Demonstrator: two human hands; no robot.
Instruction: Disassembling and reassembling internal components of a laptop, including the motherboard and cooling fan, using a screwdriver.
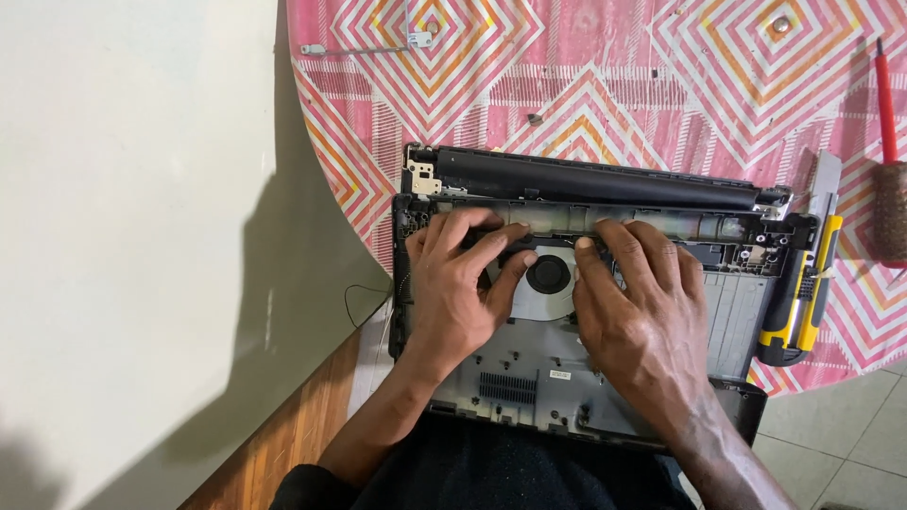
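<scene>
From the head view I am seeing my left hand (463, 283) and right hand (633, 302) pressing flat, fingers spread, gripping nothing, on the opened laptop base (529, 378) around its fan (549, 274); a yellow utility knife (803, 302) and red screwdriver (886, 104) are lying on the patterned worktop (605, 85) beside it.

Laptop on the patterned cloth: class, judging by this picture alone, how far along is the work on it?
Done: the laptop lies opened, its round fan and hinge bracket exposed, and loose screws sit on the cloth. In hand: the left hand and right hand press along its top edge. Left: the grey inner shell is still in place.
</scene>
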